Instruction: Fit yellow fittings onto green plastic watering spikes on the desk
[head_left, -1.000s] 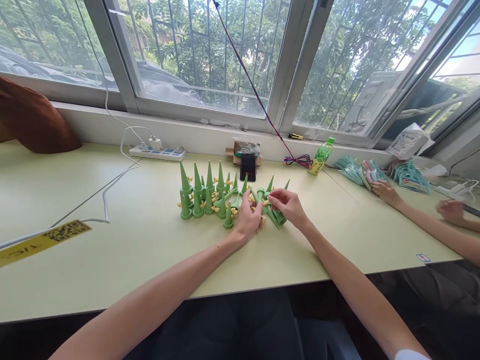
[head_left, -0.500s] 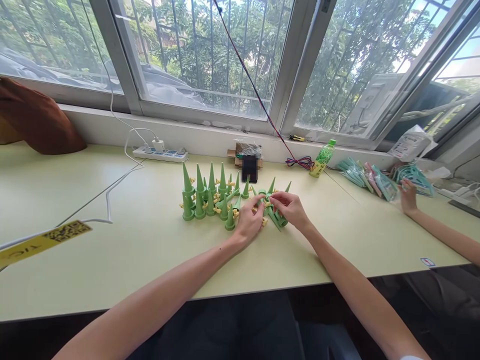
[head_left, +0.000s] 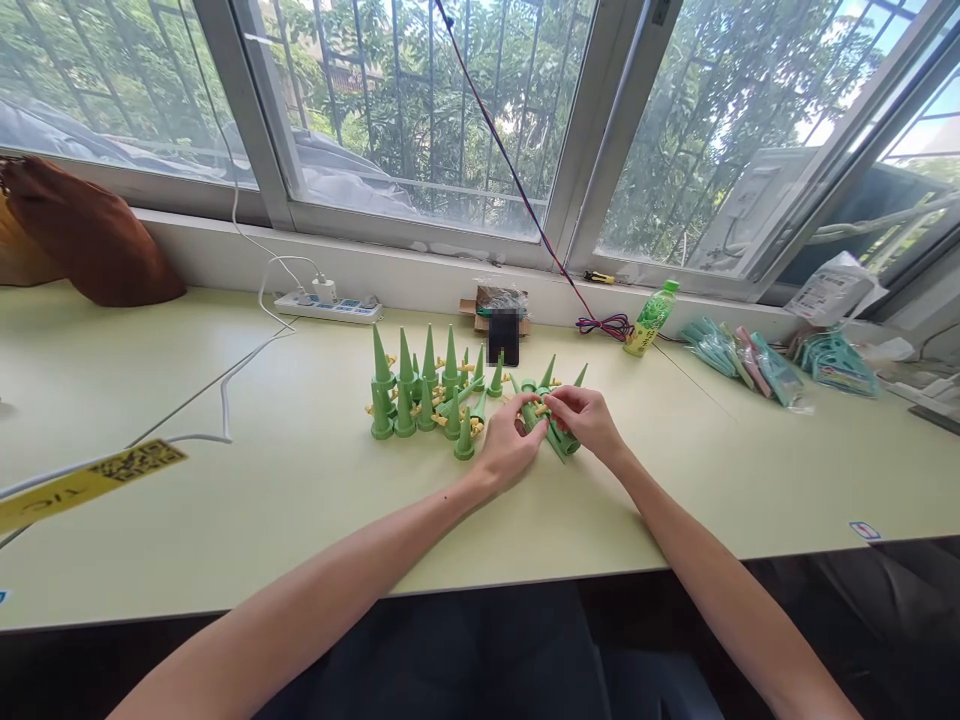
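Note:
My left hand (head_left: 508, 442) is curled, thumb and forefinger closed round a green plastic watering spike (head_left: 527, 411). Against it, my right hand (head_left: 589, 420) pinches with thumb and forefinger at a small yellow valve (head_left: 541, 408), partly covered by the fingers. Left of my hands, several green cone-shaped spikes (head_left: 404, 410) stand point up in rows, yellow valves sticking out at their sides. One short upright spike (head_left: 464, 440) stands nearest my left wrist. Beneath and beyond my right hand, more spikes lie tilted or flat, including a green spike (head_left: 555, 442); my fingers hide some of them.
A phone-like black device (head_left: 503, 338) leans on a small box behind the spikes. Farther right are a green drink bottle (head_left: 651, 319) and bagged teal and pink items (head_left: 776, 370). A power strip (head_left: 330, 306) and white cable lie at back left.
My left hand has shifted slightly right, its thumb now nearer my right fingers. Another person's hand and forearm at the right have left the view. The camera view has shifted a little.

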